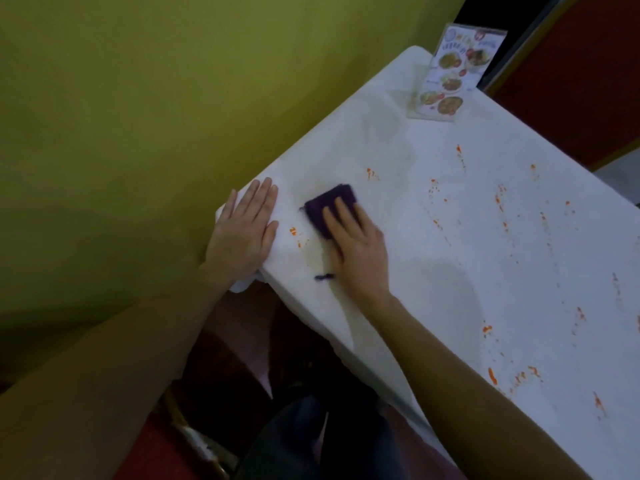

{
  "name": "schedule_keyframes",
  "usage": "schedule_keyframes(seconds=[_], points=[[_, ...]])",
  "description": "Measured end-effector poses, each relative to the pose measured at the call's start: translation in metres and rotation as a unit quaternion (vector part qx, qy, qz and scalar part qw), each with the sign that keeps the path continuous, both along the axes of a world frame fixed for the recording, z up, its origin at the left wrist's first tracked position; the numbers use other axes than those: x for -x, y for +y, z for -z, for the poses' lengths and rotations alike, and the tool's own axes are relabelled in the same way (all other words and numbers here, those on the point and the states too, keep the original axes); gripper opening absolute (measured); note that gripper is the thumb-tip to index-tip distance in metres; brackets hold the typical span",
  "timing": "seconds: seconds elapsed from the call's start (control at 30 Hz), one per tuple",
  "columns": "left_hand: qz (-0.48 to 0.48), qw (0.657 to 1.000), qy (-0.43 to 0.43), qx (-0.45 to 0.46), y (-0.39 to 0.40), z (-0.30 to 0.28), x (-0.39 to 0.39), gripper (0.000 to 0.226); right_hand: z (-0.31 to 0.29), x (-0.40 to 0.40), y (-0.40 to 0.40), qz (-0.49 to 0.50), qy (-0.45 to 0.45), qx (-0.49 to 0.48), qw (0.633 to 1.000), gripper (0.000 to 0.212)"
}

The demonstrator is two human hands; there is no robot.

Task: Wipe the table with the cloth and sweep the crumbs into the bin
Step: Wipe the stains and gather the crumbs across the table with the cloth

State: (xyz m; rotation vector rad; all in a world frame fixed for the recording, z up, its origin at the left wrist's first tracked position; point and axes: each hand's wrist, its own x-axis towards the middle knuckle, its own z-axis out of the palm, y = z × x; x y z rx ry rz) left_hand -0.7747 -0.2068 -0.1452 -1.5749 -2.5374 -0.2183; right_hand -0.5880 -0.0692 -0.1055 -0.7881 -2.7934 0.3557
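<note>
A white-covered table (433, 258) runs diagonally from upper middle to lower right. Orange crumbs (491, 375) lie scattered over it, in streaks toward the right and a few near the left corner (294, 233). A dark purple cloth (325, 206) lies flat near the table's left corner. My right hand (356, 247) presses flat on the cloth, fingers spread over its near half. My left hand (246, 230) rests palm down, fingers together, on the table's corner edge, holding nothing. No bin is in view.
A clear stand with a picture menu card (450, 77) stands at the table's far end. A green wall (138, 116) runs along the left. Dark floor and a chair edge (201, 441) lie below the table's near side.
</note>
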Motion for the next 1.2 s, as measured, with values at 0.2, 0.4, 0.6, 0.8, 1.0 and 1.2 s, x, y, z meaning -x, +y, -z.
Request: schedule_keyframes(seconds=[0.2, 0.4, 0.6, 0.8, 1.0, 1.2], points=[[-0.002, 1.000, -0.004, 0.002, 0.001, 0.001, -0.001, 0.057, 0.005, -0.088, 0.000, -0.020, -0.004, -0.023, 1.000, 0.054], [-0.001, 1.000, -0.003, -0.004, -0.001, 0.002, 0.000, 0.056, 0.000, -0.053, 0.078, 0.133, -0.004, 0.014, 0.991, 0.052], [-0.002, 1.000, 0.000, 0.006, -0.001, 0.002, 0.000, 0.057, -0.004, 0.029, 0.067, 0.115, -0.009, 0.039, 0.993, 0.053], [0.016, 0.999, -0.019, 0.030, -0.002, -0.008, 0.002, 0.060, 0.000, -0.034, 0.023, -0.003, -0.017, 0.011, 1.000, 0.051], [0.031, 0.999, -0.035, 0.027, -0.002, -0.010, 0.009, 0.060, -0.002, -0.053, 0.079, 0.115, -0.015, 0.024, 0.993, 0.052], [0.028, 0.998, -0.038, 0.033, -0.003, -0.007, 0.007, 0.059, -0.003, 0.018, 0.038, 0.099, 0.004, 0.038, 0.994, 0.056]])
